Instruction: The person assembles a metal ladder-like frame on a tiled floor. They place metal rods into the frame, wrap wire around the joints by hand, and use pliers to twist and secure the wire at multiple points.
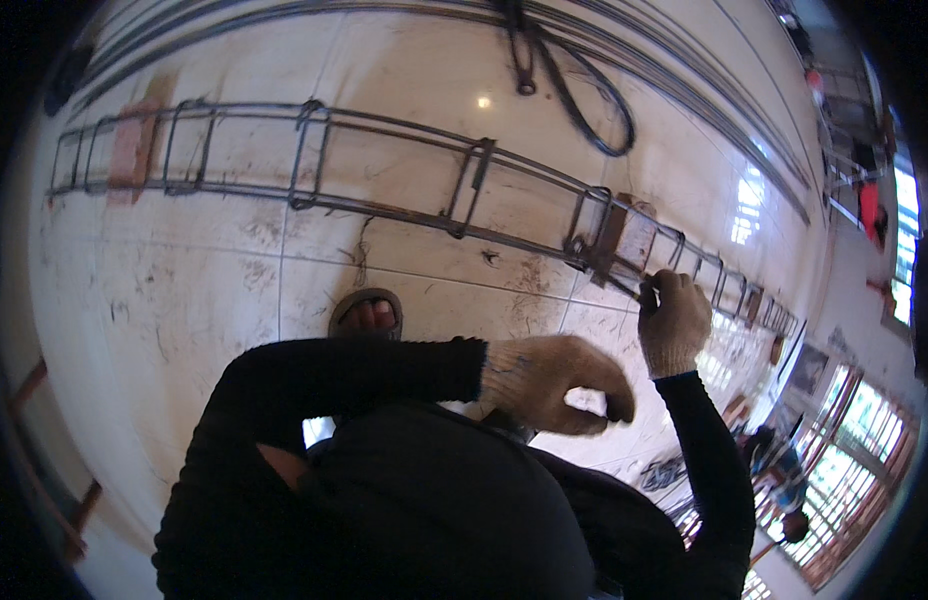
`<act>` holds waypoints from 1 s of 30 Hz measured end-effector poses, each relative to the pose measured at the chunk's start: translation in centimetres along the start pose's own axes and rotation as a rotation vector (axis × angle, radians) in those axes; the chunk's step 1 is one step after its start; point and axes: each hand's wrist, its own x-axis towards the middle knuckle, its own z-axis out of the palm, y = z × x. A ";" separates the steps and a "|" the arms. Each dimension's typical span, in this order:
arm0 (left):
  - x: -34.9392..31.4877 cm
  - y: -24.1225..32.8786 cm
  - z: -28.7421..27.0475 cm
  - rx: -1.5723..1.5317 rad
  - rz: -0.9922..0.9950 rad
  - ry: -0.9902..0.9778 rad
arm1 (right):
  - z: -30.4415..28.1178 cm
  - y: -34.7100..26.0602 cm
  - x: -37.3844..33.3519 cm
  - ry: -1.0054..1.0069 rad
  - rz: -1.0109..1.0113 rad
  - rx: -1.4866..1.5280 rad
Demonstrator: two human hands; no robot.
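Observation:
A long steel rebar cage (pixel 384 207), made of bars and rectangular stirrups, crosses the floor in front of me. My right hand (pixel 675 322), in a beige knitted glove, is closed on the end of a thin dark metal tool (pixel 622 284). The tool reaches to the cage's near bar beside a stirrup; its exact kind is hard to make out. My left hand (pixel 549 383), gloved alike, hangs nearer my body, apart from the cage. Its thumb and fingers curl round to meet in a pinch with dark tips; anything between them is too small to tell.
Bricks (pixel 134 150) and a second block (pixel 636 236) lie under the cage. Beyond it are long loose bars (pixel 674 85) and a black looped strap (pixel 594 120). My sandalled foot (pixel 369 314) stands close to the cage. Another person (pixel 784 480) is at the lower right near barred windows.

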 end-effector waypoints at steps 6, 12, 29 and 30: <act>-2.3 3.3 -4.5 -0.225 -0.144 0.659 | -0.2 4.4 -8.5 -0.169 -0.095 -0.124; -1.9 4.4 -8.7 0.834 -0.220 0.691 | 3.5 2.3 -12.8 0.270 -0.121 0.092; -5.3 -7.1 -3.4 -0.148 -1.238 0.455 | 4.0 -2.5 -14.3 -0.029 0.067 0.386; -5.8 -7.1 -3.1 -0.094 -1.216 0.449 | 3.9 -2.9 -14.4 -0.189 0.124 0.387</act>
